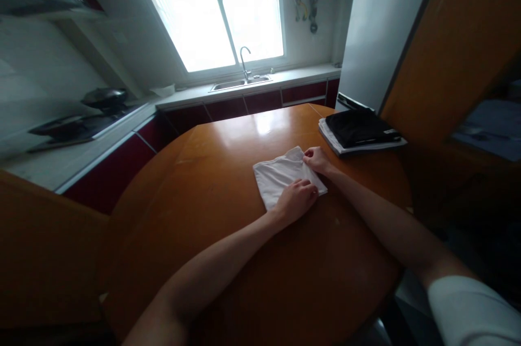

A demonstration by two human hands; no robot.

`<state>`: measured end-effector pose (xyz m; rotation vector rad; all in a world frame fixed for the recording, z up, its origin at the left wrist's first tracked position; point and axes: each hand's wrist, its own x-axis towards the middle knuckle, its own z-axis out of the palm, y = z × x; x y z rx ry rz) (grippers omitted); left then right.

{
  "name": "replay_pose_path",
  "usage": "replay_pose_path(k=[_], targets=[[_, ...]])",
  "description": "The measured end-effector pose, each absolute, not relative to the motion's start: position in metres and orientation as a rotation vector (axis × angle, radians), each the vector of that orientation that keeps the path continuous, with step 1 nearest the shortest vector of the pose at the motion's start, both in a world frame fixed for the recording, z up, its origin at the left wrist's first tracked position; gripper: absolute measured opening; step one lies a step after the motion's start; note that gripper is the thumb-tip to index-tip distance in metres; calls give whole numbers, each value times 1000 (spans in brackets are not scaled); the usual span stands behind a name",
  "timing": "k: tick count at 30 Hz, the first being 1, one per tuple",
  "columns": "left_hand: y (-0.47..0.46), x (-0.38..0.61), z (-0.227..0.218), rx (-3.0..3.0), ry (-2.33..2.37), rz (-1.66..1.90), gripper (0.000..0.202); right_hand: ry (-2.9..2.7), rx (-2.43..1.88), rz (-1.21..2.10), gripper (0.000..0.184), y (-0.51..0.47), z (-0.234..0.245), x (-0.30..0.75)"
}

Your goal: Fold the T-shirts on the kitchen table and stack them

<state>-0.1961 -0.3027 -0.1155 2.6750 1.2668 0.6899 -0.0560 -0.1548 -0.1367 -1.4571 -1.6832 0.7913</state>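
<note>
A folded white cloth (273, 175) lies on the brown wooden table (195, 199), with soft wrinkles across its top. My left hand (296, 198) rests palm down over its near side. The fingers are bent, and thumb and forefinger come together at the near edge, closed on the cloth. At the far right edge, my right hand (316, 160) pinches the cloth between thumb and fingertips. Part of the near edge is hidden under my left hand.
To the right, a black folded item (356, 127) lies on a white and grey stack (345, 149). Beyond the table are a counter with a sink (230, 85) and tap (244, 63), a stove with pans (103, 99), and a refrigerator (370, 31).
</note>
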Motion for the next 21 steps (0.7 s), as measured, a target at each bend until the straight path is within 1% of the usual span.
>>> replay_pose_path(k=[3,4,8,11,13,16,21], targets=[[-301,-205,-108,2635,1250,714,21,-1735,-1498,751,5,-161,-133,-55],[-298,-210,-105,2602,1269,746,22,-1743,-1516,727,7,-164,-130,-55],[-275,-241,-100,2511,1502,800,29,-1846,-1523,423,30,-184,-117,-67],[-261,-262,-113,2493,1704,695,36,-2093,-1340,249,44,-201,-114,-84],[-256,-269,-127,2466,1783,575,43,-2276,-1292,239,52,-208,-117,-92],[-255,-272,-142,2431,1810,446,52,-2457,-1401,325,64,-205,-124,-95],[-256,-270,-142,2421,1793,394,56,-2477,-1490,394,71,-187,-130,-86]])
